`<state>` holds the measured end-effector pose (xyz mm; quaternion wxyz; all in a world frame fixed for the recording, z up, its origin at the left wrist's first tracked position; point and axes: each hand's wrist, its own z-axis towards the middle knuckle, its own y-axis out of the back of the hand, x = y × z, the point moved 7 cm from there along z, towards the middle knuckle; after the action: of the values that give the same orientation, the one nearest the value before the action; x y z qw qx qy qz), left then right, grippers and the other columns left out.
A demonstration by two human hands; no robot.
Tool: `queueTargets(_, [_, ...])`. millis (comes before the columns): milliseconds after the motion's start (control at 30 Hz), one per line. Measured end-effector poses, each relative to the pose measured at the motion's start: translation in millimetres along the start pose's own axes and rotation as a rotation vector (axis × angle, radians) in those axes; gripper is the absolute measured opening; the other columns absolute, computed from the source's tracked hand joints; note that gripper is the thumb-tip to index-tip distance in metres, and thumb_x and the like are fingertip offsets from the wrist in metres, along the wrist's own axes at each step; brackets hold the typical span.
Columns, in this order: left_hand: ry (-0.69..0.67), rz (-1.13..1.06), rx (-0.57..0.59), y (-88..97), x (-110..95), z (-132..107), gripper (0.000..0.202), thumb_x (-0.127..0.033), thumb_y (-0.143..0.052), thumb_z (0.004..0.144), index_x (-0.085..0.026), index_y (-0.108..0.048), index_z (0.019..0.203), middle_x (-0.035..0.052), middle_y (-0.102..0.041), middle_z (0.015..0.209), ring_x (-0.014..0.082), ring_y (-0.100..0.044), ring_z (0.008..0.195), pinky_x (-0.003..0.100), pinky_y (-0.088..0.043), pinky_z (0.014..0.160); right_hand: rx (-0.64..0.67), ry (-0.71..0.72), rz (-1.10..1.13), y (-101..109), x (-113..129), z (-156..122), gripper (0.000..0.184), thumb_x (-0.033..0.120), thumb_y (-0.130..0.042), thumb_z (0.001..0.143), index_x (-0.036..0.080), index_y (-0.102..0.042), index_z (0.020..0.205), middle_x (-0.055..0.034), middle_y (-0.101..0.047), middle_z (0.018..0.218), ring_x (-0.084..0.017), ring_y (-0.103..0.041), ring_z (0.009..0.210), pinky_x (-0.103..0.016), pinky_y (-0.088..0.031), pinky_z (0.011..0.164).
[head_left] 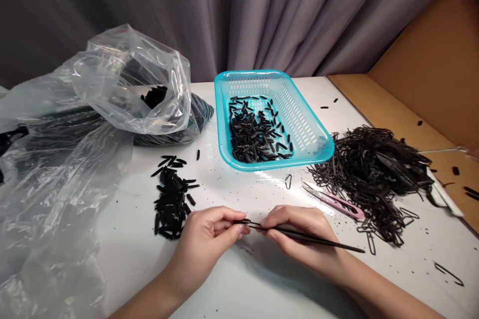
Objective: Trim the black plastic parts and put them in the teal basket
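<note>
My left hand [209, 237] pinches a small black plastic piece [242, 221] at its fingertips. My right hand [299, 234] grips a long thin black rod [318, 239] that runs out to the right past my wrist. The rod's left tip meets the small piece between the two hands. A pile of small black pieces [172, 202] lies on the white table just left of my left hand. A teal basket [322, 144] behind the hands holds many more black pieces [254, 132].
A big heap of thin black wire loops [377, 169] lies at the right, with pink snips [337, 202] at its front edge. A crumpled clear plastic bag [93, 109] with dark contents fills the left. Brown cardboard [422, 84] borders the right side.
</note>
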<state>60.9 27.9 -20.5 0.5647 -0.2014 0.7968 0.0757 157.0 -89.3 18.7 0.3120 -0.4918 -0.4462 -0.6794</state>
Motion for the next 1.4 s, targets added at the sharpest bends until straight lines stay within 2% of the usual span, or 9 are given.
queueTargets(200, [-0.001, 0.011, 0.001, -0.4, 0.3, 0.3, 0.013, -0.015, -0.063, 0.075, -0.017, -0.068, 0.087, 0.0035, -0.073, 0.079, 0.0163, -0.068, 0.076, 0.023, -0.054, 0.072, -0.006, -0.005, -0.014, -0.3, 2.7, 0.6, 0.011, 0.01, -0.055, 0.079, 0.015, -0.063, 0.086, -0.0003, -0.063, 0.074, -0.006, -0.056, 0.063, -0.016, -0.043, 0.058])
queueTargets(533, [0.011, 0.082, -0.005, -0.3, 0.8, -0.5, 0.013, -0.018, -0.064, 0.076, -0.017, -0.068, 0.088, 0.0048, -0.073, 0.082, 0.0192, -0.068, 0.079, 0.027, -0.053, 0.074, -0.016, -0.19, 0.032, -2.4, -11.3, 5.2, 0.008, 0.016, -0.055, 0.079, 0.015, -0.063, 0.08, -0.0014, -0.065, 0.069, -0.01, -0.056, 0.058, -0.019, -0.043, 0.05])
queueTargets(733, [0.038, 0.008, 0.01, -1.1, -0.6, -0.3, 0.012, -0.014, -0.064, 0.074, -0.016, -0.068, 0.085, 0.0042, -0.073, 0.08, 0.018, -0.068, 0.078, 0.025, -0.053, 0.072, 0.005, -0.245, 0.307, -3.2, -16.5, 5.6, 0.009, 0.021, -0.057, 0.083, 0.014, -0.063, 0.082, -0.0042, -0.067, 0.078, -0.011, -0.062, 0.072, -0.02, -0.049, 0.064])
queueTargets(1000, [0.049, -0.106, 0.062, -3.3, -0.4, 1.5, 0.007, -0.011, -0.065, 0.074, -0.015, -0.067, 0.08, 0.0047, -0.073, 0.076, 0.0166, -0.068, 0.074, 0.023, -0.052, 0.068, -0.017, -0.335, 0.74, -15.0, -34.2, 7.7, 0.013, 0.024, -0.062, 0.081, 0.012, -0.06, 0.077, -0.0061, -0.069, 0.074, -0.01, -0.063, 0.063, -0.023, -0.051, 0.062])
queueTargets(1167, [-0.002, -0.195, 0.106, -8.3, -5.4, -2.0, 0.006, -0.01, -0.063, 0.076, -0.015, -0.066, 0.078, 0.0036, -0.073, 0.077, 0.0149, -0.068, 0.072, 0.022, -0.052, 0.068, -0.015, -0.384, 0.878, -20.8, -38.8, 5.4, 0.014, 0.024, -0.064, 0.079, 0.011, -0.059, 0.077, -0.0071, -0.07, 0.072, -0.01, -0.064, 0.061, -0.021, -0.05, 0.06])
queueTargets(1400, [-0.008, -0.221, 0.132, -12.7, -9.2, -5.9, 0.01, -0.006, -0.064, 0.075, -0.016, -0.067, 0.076, 0.0011, -0.073, 0.075, 0.0137, -0.068, 0.071, 0.02, -0.053, 0.065, 0.048, -0.342, 1.007, -24.6, -32.3, 7.2, 0.014, 0.024, -0.064, 0.079, 0.011, -0.06, 0.077, -0.0075, -0.07, 0.072, -0.01, -0.064, 0.06, -0.022, -0.051, 0.058])
